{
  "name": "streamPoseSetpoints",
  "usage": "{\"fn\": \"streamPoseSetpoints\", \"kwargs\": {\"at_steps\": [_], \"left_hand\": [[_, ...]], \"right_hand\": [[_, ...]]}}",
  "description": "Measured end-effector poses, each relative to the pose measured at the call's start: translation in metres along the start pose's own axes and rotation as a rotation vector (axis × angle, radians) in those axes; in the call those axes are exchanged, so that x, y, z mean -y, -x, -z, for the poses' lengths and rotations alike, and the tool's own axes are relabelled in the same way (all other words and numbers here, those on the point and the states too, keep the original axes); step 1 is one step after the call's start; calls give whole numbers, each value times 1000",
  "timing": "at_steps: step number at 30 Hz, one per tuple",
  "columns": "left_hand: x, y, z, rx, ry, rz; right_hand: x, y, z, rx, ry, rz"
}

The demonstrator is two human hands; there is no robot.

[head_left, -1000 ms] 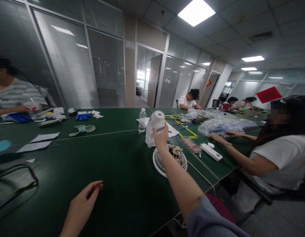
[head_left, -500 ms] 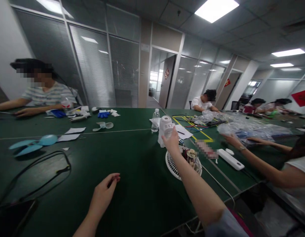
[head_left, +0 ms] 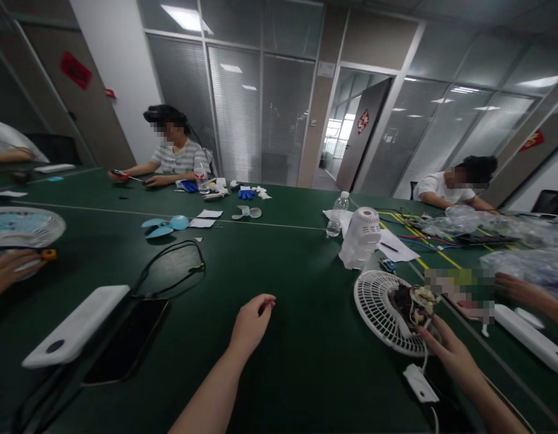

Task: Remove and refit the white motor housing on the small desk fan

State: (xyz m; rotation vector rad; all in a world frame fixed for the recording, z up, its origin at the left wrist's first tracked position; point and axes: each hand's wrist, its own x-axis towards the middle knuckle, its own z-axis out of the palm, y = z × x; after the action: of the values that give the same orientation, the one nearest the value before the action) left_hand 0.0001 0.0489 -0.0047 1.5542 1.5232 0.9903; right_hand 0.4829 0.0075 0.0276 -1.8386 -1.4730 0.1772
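Bare tabletop (head_left: 301, 277) left of fan grille (head_left: 373, 310), white housing (head_left: 362, 236) beyond.

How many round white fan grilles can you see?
2. One grille lies by your right hand, carrying wired parts; the other grille, with blue blades, is at the left edge, partly out of frame. More could be hidden.

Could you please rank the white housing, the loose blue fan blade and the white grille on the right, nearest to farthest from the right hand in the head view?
1. White grille: directly at the right hand.
2. White housing: standing just beyond the grille.
3. Blue fan blade: far to the left.
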Motion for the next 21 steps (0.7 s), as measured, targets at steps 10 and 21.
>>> {"fn": "streamPoseSetpoints", "kwargs": {"at_steps": [10,21], "left_hand": [[-4,2,-5,-58,-48,-95],[9,-5,-14,-372,-166,-163]], "right_hand": [[112,37,-94,272,7,225],[218,70,-142,459,-114,272]]}}
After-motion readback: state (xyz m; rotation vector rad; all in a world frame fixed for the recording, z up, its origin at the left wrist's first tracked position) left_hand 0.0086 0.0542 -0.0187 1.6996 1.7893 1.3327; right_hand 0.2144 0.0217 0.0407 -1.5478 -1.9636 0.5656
